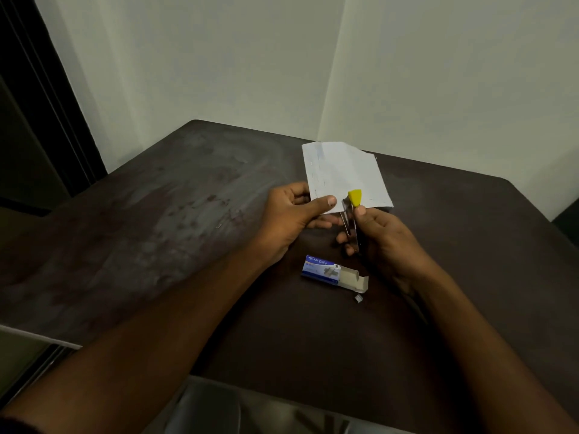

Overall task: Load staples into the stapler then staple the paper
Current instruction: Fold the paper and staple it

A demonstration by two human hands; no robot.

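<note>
Over the middle of the dark tabletop (188,214), the left hand (291,214) pinches the near left corner of the paper (341,173) between thumb and fingers. The right hand (382,230) is clamped around the stapler (352,214), whose yellow tip sits at the paper's near edge. A staple box (326,270) lies open nearer the front edge, a loose staple strip (358,298) just beside it.
</note>
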